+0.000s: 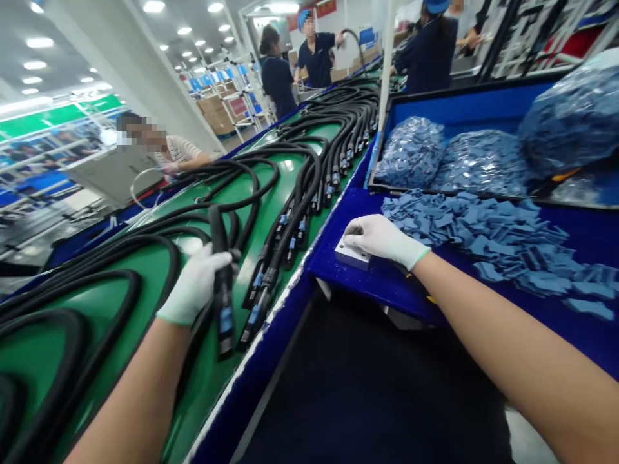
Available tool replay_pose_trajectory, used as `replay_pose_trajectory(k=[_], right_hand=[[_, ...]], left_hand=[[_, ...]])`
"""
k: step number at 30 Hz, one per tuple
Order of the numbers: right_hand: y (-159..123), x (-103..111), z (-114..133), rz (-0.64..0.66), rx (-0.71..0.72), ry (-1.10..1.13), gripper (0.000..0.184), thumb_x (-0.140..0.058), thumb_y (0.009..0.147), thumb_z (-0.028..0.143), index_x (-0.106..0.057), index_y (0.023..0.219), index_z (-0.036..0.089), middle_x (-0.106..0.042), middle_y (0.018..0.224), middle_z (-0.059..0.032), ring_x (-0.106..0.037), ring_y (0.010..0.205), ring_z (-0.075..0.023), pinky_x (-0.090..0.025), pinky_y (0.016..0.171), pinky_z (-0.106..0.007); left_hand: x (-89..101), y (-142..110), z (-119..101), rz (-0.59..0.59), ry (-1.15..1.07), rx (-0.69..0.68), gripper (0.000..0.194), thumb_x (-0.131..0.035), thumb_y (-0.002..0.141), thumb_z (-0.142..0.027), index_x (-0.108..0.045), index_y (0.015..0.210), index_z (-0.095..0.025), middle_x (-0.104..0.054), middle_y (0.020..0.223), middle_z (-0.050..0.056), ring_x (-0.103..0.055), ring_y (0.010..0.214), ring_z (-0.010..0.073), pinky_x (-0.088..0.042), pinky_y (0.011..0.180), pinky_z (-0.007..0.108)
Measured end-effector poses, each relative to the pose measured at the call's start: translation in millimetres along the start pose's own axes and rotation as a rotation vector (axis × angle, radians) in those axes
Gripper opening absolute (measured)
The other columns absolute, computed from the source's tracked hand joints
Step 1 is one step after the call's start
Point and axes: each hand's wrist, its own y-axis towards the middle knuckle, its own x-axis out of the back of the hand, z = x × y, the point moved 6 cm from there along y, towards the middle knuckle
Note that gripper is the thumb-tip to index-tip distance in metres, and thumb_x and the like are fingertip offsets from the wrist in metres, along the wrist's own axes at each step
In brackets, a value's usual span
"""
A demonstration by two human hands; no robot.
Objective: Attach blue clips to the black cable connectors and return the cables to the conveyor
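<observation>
My left hand [193, 287], in a white glove, grips a thick black cable [218, 240] just above its blue-banded connector end [225, 322], lifted a little over the green conveyor belt [203, 412]. Several more black cables with blue-banded ends lie in loops on the belt. My right hand [382, 240], also gloved, rests palm down on a small white block [352, 255] on the blue workbench [367, 283]. Just right of that hand spreads a loose pile of flat blue pieces [483, 241]. Nothing shows in the right hand's grip.
A blue tray [387, 129] holds plastic bags of blue pieces [411, 152]. A white post [387, 64] stands between belt and tray. Co-workers [316, 58] stand along the far belt, and a seated person [164, 147] works left of it. Cardboard boxes [215, 113] and shelving stand behind.
</observation>
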Motion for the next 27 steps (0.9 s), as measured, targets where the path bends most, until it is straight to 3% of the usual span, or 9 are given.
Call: replay_pose_trajectory(k=[1, 2, 5, 8, 12, 16, 21, 24, 27], right_hand=[[1.1, -2.0, -0.8, -0.004, -0.003, -0.042, 0.018, -0.068, 0.088, 0.033, -0.082, 0.095, 0.023, -0.079, 0.088, -0.0028, -0.070, 0.078, -0.0194, -0.049, 0.073, -0.028], [2.3, -3.7, -1.1, -0.012, -0.005, -0.086, 0.018, -0.068, 0.088, 0.033, -0.082, 0.095, 0.023, -0.079, 0.089, -0.0030, -0.071, 0.080, -0.0202, -0.049, 0.074, -0.029], [5.6, -9.2, -0.6, -0.024, -0.013, -0.191, 0.019, -0.066, 0.088, 0.034, -0.081, 0.095, 0.025, -0.080, 0.093, -0.0031, -0.071, 0.086, -0.0225, -0.049, 0.075, -0.031], [7.3, -13.0, 0.7, -0.027, -0.020, -0.226, 0.021, -0.063, 0.090, 0.037, -0.081, 0.095, 0.026, -0.079, 0.094, -0.0028, -0.071, 0.087, -0.0232, -0.049, 0.074, -0.032], [6.5, -14.8, 0.7, -0.026, 0.006, -0.227, 0.023, -0.061, 0.092, 0.040, -0.080, 0.095, 0.027, -0.079, 0.096, -0.0024, -0.072, 0.088, -0.0246, -0.049, 0.075, -0.033], [5.7, -14.2, -3.3, -0.008, 0.030, -0.191, 0.023, -0.061, 0.091, 0.041, -0.079, 0.096, 0.027, -0.079, 0.097, -0.0022, -0.072, 0.090, -0.0267, -0.051, 0.078, -0.036], [-6.2, -16.2, 21.0, -0.008, 0.036, -0.043, 0.027, -0.064, 0.091, 0.043, -0.078, 0.104, 0.024, -0.079, 0.105, -0.0053, -0.073, 0.097, -0.0293, -0.055, 0.086, -0.041], [-28.1, -34.1, 69.7, 0.072, 0.124, 0.180, 0.037, -0.069, 0.091, 0.044, -0.075, 0.121, 0.022, -0.077, 0.115, -0.0081, -0.073, 0.102, -0.0283, -0.056, 0.094, -0.043], [-51.2, -66.2, 123.5, 0.266, 0.216, 0.506, 0.072, -0.083, 0.082, 0.045, -0.060, 0.148, 0.026, -0.067, 0.142, -0.0094, -0.068, 0.119, -0.0288, -0.055, 0.103, -0.044]], left_hand=[[15.9, -13.2, 24.4, 0.120, 0.273, 0.114, 0.051, -0.073, 0.076, -0.052, -0.071, 0.114, -0.017, -0.079, 0.098, 0.009, -0.076, 0.088, 0.0306, -0.061, 0.079, 0.041], [34.8, -25.5, 43.4, 0.124, 0.354, 0.164, 0.057, -0.079, 0.070, -0.052, -0.074, 0.113, -0.015, -0.079, 0.108, 0.013, -0.075, 0.102, 0.0360, -0.059, 0.090, 0.044], [69.8, -57.9, 89.7, 0.135, 0.714, 0.240, 0.059, -0.065, 0.080, -0.055, -0.073, 0.124, -0.016, -0.074, 0.132, 0.014, -0.064, 0.131, 0.0364, -0.047, 0.112, 0.041], [82.6, -86.9, 124.9, 0.141, 0.959, 0.355, 0.045, -0.061, 0.077, -0.047, -0.076, 0.105, -0.016, -0.078, 0.110, 0.018, -0.071, 0.115, 0.0393, -0.051, 0.102, 0.045], [92.9, -114.1, 139.9, 0.166, 0.929, 0.463, 0.043, -0.076, 0.054, -0.036, -0.075, 0.091, -0.014, -0.077, 0.084, 0.016, -0.074, 0.087, 0.0408, -0.056, 0.082, 0.045], [128.2, -114.7, 103.7, 0.093, 0.763, 0.450, 0.054, -0.077, 0.060, -0.046, -0.075, 0.104, -0.015, -0.079, 0.090, 0.011, -0.075, 0.088, 0.0357, -0.058, 0.078, 0.040], [165.8, -90.6, 22.0, -0.184, 0.017, 0.227, 0.040, -0.080, 0.074, -0.051, -0.070, 0.085, -0.014, -0.071, 0.073, 0.009, -0.068, 0.064, 0.0248, -0.055, 0.057, 0.034], [141.5, -64.4, -21.0, -0.235, -0.184, 0.057, 0.038, -0.076, 0.083, -0.051, -0.068, 0.097, -0.016, -0.069, 0.080, 0.004, -0.065, 0.068, 0.0170, -0.059, 0.067, 0.031], [75.2, -40.1, -58.4, -0.169, -0.571, -0.161, 0.031, -0.077, 0.088, -0.042, -0.066, 0.103, -0.017, -0.064, 0.084, 0.001, -0.063, 0.071, 0.0125, -0.059, 0.074, 0.029]])
